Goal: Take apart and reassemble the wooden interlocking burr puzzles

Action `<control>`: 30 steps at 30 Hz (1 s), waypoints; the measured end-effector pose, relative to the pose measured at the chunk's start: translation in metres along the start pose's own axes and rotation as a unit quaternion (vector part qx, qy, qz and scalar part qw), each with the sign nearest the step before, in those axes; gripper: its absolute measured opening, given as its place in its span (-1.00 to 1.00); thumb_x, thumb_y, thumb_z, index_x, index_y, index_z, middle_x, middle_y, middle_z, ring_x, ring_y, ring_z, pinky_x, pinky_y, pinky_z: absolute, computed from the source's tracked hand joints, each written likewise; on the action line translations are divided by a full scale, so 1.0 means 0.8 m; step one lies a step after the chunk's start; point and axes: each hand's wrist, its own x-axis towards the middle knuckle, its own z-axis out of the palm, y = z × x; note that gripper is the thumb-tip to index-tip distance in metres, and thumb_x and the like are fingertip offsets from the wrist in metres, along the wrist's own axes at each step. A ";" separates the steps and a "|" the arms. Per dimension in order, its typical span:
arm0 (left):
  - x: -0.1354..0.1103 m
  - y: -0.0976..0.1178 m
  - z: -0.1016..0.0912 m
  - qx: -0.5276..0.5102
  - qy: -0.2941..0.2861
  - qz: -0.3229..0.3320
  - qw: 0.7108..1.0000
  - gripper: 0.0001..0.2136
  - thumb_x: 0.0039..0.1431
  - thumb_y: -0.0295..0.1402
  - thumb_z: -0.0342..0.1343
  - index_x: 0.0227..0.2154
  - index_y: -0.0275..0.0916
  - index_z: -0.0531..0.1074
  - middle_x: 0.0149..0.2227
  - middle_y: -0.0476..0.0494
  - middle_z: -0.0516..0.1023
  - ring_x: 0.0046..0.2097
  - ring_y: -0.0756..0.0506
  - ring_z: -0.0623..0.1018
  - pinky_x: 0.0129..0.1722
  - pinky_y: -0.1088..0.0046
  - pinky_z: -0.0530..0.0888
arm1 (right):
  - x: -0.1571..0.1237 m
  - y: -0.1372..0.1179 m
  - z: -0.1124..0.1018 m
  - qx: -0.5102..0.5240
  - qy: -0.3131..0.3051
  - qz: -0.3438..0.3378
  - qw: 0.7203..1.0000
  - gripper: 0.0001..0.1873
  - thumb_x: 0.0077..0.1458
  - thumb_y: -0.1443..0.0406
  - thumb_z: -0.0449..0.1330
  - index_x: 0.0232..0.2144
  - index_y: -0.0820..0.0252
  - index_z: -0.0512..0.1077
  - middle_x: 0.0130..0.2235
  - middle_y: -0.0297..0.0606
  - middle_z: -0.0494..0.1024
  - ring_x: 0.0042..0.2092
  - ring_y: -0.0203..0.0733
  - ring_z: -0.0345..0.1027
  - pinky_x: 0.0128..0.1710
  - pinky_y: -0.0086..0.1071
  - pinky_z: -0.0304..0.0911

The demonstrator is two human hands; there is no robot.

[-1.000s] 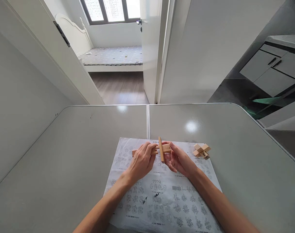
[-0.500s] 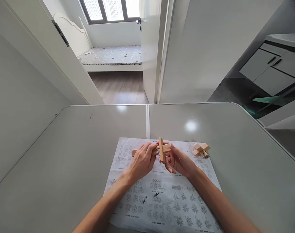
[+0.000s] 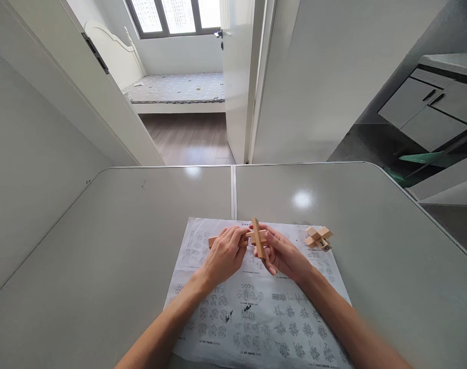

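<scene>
My left hand is closed around light wooden puzzle pieces; the end of one wooden piece sticks out on its left side. My right hand grips the other end of the wooden pieces, its thumb and fingers pressed on them. Between the hands, a wooden bar stands crosswise over the lengthwise pieces. The fingers hide how the pieces fit together. Under both hands lies a printed instruction sheet with rows of small line drawings.
A small cluster of interlocked wooden puzzle pieces, with digits on one end, sits at the sheet's right edge. The grey table has a pale seam down its far half. Beyond it are an open door and a bed.
The crosswise bar has tilted slightly, and my right fingers have shifted a little to the left along the pieces. My left hand has hardly moved.
</scene>
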 end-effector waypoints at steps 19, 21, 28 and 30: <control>0.002 0.000 0.002 0.003 -0.007 0.004 1.000 -0.83 0.44 -0.49 -0.04 -0.06 -0.15 0.39 -0.19 -0.09 0.65 -0.16 -0.13 0.60 -0.06 0.27 0.51 | 0.001 -0.005 0.010 -0.001 0.058 -0.014 0.998 -0.59 0.27 0.03 0.31 -0.04 0.19 0.41 -0.46 -0.33 0.60 -0.71 -0.41 0.20 -0.69 -0.50 0.07; 0.002 -0.001 0.002 0.001 -0.008 0.004 1.000 -0.83 0.44 -0.49 -0.05 -0.06 -0.15 0.39 -0.18 -0.09 0.65 -0.16 -0.13 0.60 -0.06 0.27 0.50 | 0.001 -0.007 0.012 0.000 0.059 -0.015 0.998 -0.60 0.24 0.04 0.31 -0.05 0.20 0.41 -0.48 -0.33 0.59 -0.71 -0.40 0.20 -0.68 -0.49 0.07; 0.002 -0.001 0.002 0.001 -0.013 0.000 1.000 -0.84 0.45 -0.48 -0.05 -0.05 -0.16 0.38 -0.20 -0.08 0.64 -0.18 -0.13 0.59 -0.08 0.27 0.48 | 0.001 -0.009 0.014 0.005 0.053 -0.011 0.999 -0.64 0.20 0.10 0.26 -0.06 0.20 0.42 -0.48 -0.31 0.60 -0.70 -0.39 0.19 -0.65 -0.48 0.04; 0.002 0.000 0.002 0.001 -0.016 -0.002 1.000 -0.83 0.46 -0.47 -0.06 -0.05 -0.15 0.38 -0.21 -0.07 0.63 -0.18 -0.12 0.58 -0.08 0.27 0.48 | 0.000 -0.010 0.015 0.004 0.051 -0.011 0.999 -0.65 0.20 0.10 0.24 -0.07 0.20 0.43 -0.48 -0.31 0.60 -0.70 -0.39 0.19 -0.65 -0.47 0.05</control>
